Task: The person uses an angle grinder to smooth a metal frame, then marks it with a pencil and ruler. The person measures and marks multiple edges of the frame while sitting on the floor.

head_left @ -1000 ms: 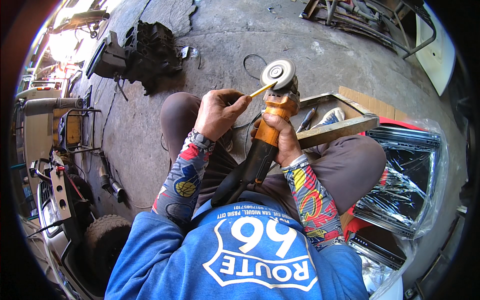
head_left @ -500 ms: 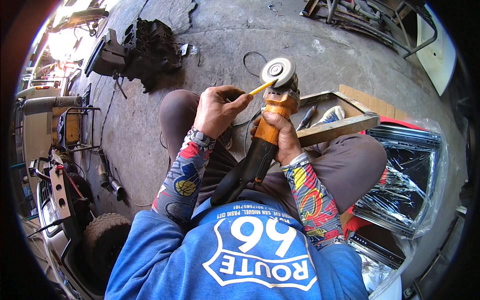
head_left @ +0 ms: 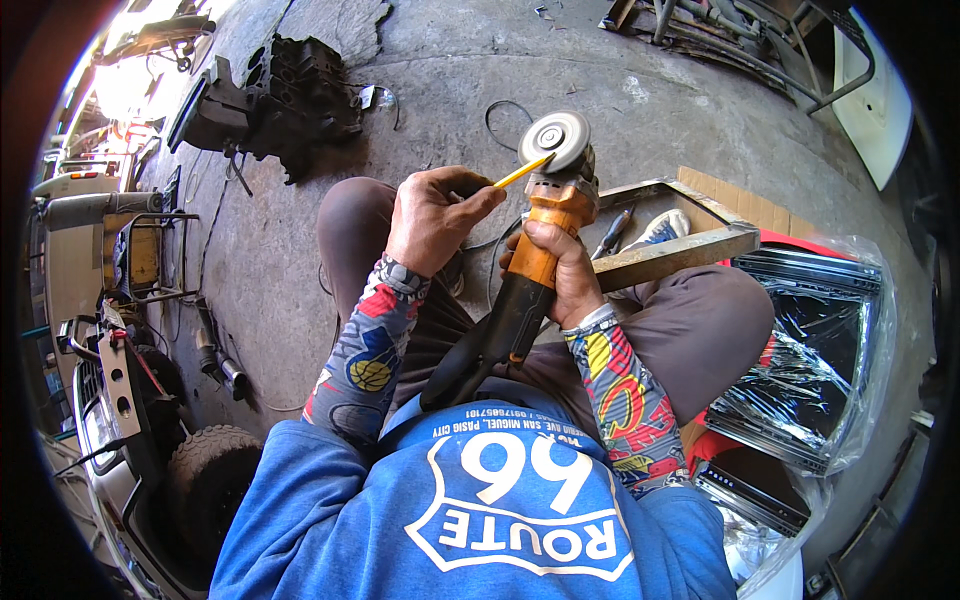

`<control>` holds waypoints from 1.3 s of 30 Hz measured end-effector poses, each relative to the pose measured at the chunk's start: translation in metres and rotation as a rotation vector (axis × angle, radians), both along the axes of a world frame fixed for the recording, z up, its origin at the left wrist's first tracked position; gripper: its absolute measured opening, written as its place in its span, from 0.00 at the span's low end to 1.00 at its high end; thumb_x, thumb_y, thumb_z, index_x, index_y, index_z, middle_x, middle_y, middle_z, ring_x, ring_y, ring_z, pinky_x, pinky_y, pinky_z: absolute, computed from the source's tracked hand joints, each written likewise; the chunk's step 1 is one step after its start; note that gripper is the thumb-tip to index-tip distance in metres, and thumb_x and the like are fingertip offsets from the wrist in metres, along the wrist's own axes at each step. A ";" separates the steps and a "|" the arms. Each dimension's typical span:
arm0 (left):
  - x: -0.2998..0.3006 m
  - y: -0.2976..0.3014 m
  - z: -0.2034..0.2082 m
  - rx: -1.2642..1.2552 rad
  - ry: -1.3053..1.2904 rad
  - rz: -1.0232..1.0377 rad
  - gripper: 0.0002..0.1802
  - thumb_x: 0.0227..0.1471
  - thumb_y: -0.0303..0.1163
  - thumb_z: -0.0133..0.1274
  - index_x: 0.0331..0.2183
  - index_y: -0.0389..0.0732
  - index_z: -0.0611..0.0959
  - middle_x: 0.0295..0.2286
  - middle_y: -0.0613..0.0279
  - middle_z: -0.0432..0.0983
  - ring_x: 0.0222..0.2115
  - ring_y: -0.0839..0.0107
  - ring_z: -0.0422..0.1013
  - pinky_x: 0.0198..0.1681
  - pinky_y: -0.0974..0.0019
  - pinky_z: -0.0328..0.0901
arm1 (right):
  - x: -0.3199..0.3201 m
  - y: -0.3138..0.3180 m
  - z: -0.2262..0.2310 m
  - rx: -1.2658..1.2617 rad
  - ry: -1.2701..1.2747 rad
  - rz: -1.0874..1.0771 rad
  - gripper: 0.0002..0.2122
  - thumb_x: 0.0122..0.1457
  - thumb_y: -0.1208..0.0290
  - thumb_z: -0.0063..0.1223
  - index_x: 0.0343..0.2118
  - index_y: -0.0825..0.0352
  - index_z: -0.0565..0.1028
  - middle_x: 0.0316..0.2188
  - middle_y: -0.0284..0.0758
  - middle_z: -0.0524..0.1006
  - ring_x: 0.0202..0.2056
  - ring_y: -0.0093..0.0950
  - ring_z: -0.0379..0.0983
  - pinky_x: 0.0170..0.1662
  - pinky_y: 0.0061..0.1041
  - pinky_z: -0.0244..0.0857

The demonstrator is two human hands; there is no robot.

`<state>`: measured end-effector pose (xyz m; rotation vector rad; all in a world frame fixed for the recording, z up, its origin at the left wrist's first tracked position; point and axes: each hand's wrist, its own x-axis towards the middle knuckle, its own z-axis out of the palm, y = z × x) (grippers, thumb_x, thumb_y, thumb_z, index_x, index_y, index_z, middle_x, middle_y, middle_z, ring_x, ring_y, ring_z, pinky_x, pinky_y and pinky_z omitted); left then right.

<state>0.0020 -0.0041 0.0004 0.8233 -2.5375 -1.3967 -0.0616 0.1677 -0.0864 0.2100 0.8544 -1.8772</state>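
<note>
My right hand [head_left: 565,270] is wrapped round the orange and black body of an angle grinder [head_left: 525,300], which points away from me with its rear end against my lap. A pale round disc [head_left: 555,140] faces up at the grinder's head. Between the thumb and fingers of my left hand [head_left: 437,215] is a yellow pencil [head_left: 522,172]. Its dark tip meets the lower part of the disc, close to the hub. I cannot tell whether the disc is spinning.
A rectangular metal frame [head_left: 690,250] lies by my right foot, with a dark-handled tool [head_left: 613,232] inside it. Plastic-wrapped black panels [head_left: 800,350] stand at the right. Ahead on the left sits a dark engine block [head_left: 300,100]. A tyre [head_left: 210,470] is at the lower left.
Very little differs. My left hand and the pencil have shifted slightly, with the tip still at the disc. The grinder stays in my right hand.
</note>
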 end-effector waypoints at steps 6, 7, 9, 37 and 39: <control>-0.002 0.005 -0.008 0.230 0.166 0.026 0.20 0.62 0.41 0.59 0.37 0.29 0.87 0.25 0.60 0.82 0.24 0.78 0.72 0.29 0.69 0.68 | 0.000 0.000 -0.003 -0.017 0.000 0.000 0.19 0.54 0.60 0.64 0.43 0.66 0.73 0.31 0.37 0.79 0.32 0.32 0.81 0.37 0.36 0.80; -0.003 0.005 -0.009 0.211 0.133 0.023 0.20 0.62 0.41 0.58 0.37 0.29 0.87 0.25 0.60 0.82 0.25 0.78 0.72 0.30 0.69 0.68 | 0.000 0.000 -0.003 -0.012 0.004 0.003 0.19 0.54 0.60 0.64 0.43 0.66 0.73 0.31 0.37 0.79 0.32 0.32 0.81 0.37 0.36 0.80; -0.003 0.003 -0.009 0.161 0.062 0.028 0.22 0.64 0.42 0.56 0.37 0.28 0.87 0.25 0.60 0.82 0.26 0.78 0.73 0.31 0.69 0.69 | -0.001 0.000 -0.003 -0.010 0.001 0.001 0.19 0.54 0.60 0.64 0.43 0.66 0.73 0.31 0.37 0.79 0.32 0.33 0.81 0.37 0.36 0.80; -0.007 0.000 -0.001 0.068 -0.025 0.010 0.17 0.56 0.41 0.63 0.34 0.33 0.89 0.23 0.57 0.83 0.24 0.77 0.75 0.30 0.67 0.70 | 0.000 0.000 -0.003 -0.014 -0.009 -0.022 0.19 0.54 0.60 0.65 0.43 0.66 0.73 0.31 0.37 0.80 0.31 0.33 0.82 0.37 0.36 0.80; -0.007 0.000 0.000 0.077 -0.010 0.016 0.17 0.56 0.41 0.63 0.34 0.33 0.89 0.23 0.57 0.82 0.23 0.77 0.74 0.29 0.68 0.69 | 0.000 0.000 -0.004 -0.014 -0.005 -0.019 0.19 0.55 0.60 0.65 0.43 0.66 0.73 0.31 0.37 0.80 0.31 0.33 0.82 0.37 0.36 0.80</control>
